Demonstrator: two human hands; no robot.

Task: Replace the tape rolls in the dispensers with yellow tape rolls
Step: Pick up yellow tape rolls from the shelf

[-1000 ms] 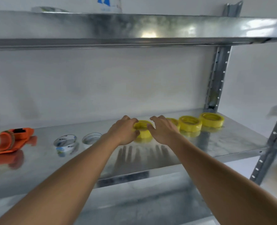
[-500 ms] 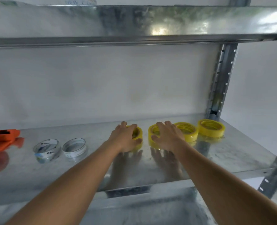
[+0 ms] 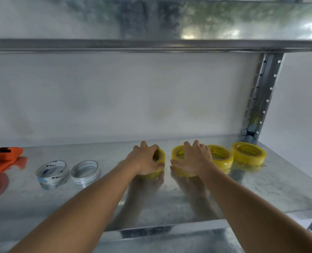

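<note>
Both arms reach straight forward over the metal shelf [image 3: 261, 194], palms down. The left hand [image 3: 144, 161] curls its fingers round one yellow tape roll [image 3: 159, 157] — thumb at the near side. Just right of that roll, the right hand [image 3: 195, 159] lies over a second yellow roll [image 3: 177, 154], fingers spread and bent onto its top — thumb against its near wall. Two more yellow rolls [image 3: 248, 154] sit further right; an orange dispenser [image 3: 3, 159] lies far left.
</note>
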